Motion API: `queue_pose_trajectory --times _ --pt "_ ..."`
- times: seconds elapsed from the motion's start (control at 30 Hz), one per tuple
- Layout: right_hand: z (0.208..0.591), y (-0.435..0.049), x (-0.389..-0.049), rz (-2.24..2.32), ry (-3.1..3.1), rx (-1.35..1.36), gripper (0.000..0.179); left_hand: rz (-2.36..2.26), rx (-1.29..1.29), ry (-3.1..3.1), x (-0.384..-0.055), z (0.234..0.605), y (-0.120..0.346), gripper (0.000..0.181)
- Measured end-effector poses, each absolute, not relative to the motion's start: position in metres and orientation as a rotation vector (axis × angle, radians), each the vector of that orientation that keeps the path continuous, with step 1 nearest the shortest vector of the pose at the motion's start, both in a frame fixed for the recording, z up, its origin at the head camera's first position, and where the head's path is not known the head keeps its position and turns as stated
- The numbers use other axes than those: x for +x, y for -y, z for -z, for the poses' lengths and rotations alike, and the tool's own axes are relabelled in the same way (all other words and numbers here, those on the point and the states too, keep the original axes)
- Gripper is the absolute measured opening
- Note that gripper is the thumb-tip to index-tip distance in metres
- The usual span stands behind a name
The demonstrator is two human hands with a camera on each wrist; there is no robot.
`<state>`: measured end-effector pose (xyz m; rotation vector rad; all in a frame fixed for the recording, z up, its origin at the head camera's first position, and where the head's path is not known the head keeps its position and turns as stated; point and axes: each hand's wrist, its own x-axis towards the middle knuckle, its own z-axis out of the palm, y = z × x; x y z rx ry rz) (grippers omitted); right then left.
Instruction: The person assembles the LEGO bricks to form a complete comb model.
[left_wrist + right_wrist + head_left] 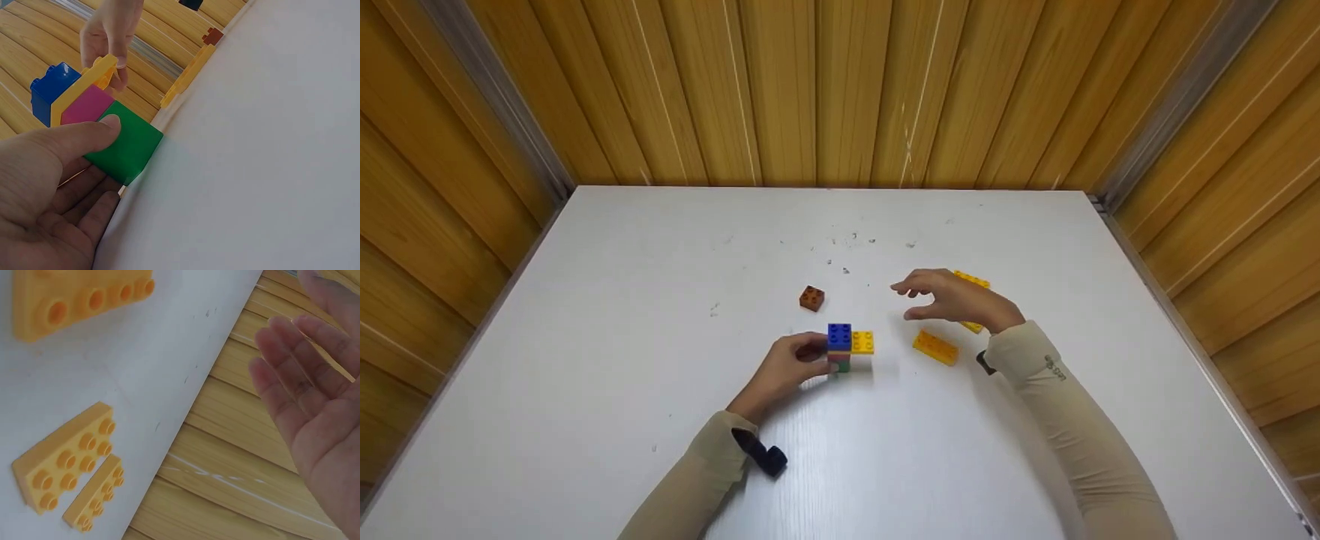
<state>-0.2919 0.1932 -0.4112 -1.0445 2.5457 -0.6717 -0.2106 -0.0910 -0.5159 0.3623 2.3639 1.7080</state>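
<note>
My left hand [787,367] grips a small stack of toy building bricks at its base, with the thumb on the green brick [132,143]. Above the green come a pink brick [84,107], a yellow plate [863,343] jutting out to the right, and a blue brick [840,336] on top. My right hand [952,296] hovers to the right of and beyond the stack, fingers spread from the thumb and nothing between them. In the left wrist view, that hand overlaps the yellow plate from behind. Just below the right hand lies a loose yellow brick [936,348].
A brown brick [811,298] sits beyond the stack, slightly left. More yellow pieces [972,279] lie under and behind the right wrist, partly hidden by it. The white table [585,315] meets wood-patterned walls [780,90] at its back and sides.
</note>
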Motion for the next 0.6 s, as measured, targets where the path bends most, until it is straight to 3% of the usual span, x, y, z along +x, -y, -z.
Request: queue_pose_trajectory --times 0.6 --pt "0.424 -0.234 -0.305 0.563 -2.611 -0.589 0.052 -1.717 0.355 -2.348 -0.209 0.513 0.091 0.043"
